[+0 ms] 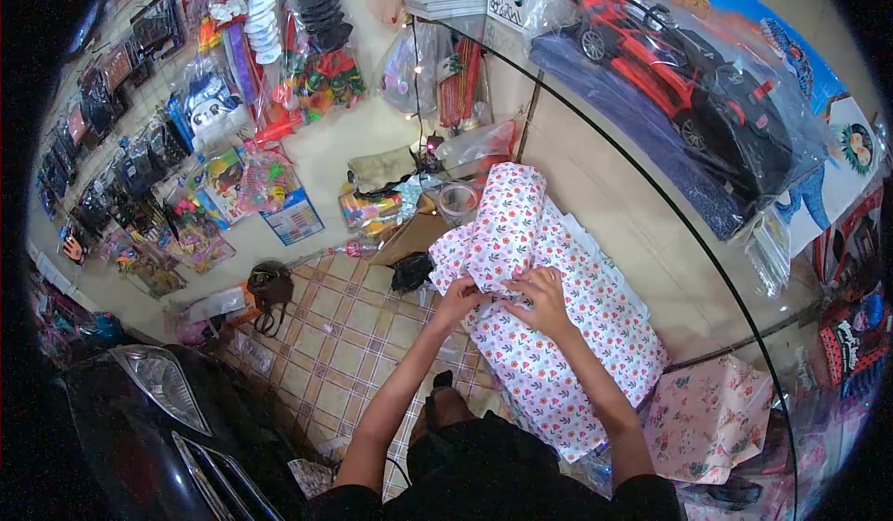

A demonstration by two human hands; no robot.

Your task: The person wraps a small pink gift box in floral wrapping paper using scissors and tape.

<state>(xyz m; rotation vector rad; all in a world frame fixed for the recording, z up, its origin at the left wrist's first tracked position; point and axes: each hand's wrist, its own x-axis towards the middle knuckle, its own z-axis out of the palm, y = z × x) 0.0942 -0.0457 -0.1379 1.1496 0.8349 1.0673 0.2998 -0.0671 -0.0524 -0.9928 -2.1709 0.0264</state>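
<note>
Floral paper (528,367), left hand (458,300) touching, right hand (542,301) touching

Fairly bright, even indoor light falls on the fingers (530,286) and the paper (535,391) beneath them, both reasonably clear, with soft, faint shadows. Tiny bulbs (417,71) glow warm above the fingers. Plastic (781,153) up to their right catches white glare; a glossy black car (139,451) down to their left carries pale reflections. Fisheye distortion bends the outskirts, where packets (73,163) far left soften toward grainy black corners
</note>
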